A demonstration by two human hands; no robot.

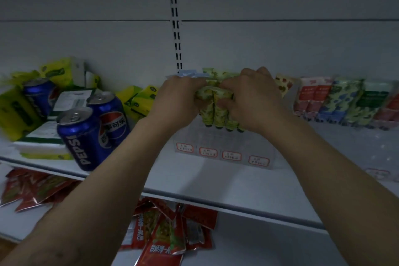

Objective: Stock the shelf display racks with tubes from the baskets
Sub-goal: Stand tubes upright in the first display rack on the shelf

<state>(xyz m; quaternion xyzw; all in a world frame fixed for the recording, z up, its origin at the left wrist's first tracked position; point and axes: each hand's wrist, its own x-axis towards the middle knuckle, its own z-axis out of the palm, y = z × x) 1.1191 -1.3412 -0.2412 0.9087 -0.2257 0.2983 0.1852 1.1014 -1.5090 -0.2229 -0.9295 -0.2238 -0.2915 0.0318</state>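
Note:
Several green leaf-patterned tubes (216,108) stand caps-down in a clear display rack (218,147) with red-framed labels, in the middle of the white shelf (194,181). My left hand (177,101) grips the bunch from the left. My right hand (252,101) grips it from the right, fingers curled over the tube tops. Pale blue tubes (187,74) show behind my left hand. No basket is in view.
Three Pepsi cans (86,136) and yellow-green packs (58,73) crowd the shelf's left. Another rack of red, blue and green tubes (345,101) sits to the right. Red snack packets (168,233) lie on the shelf below. A slotted upright (176,21) runs up the back panel.

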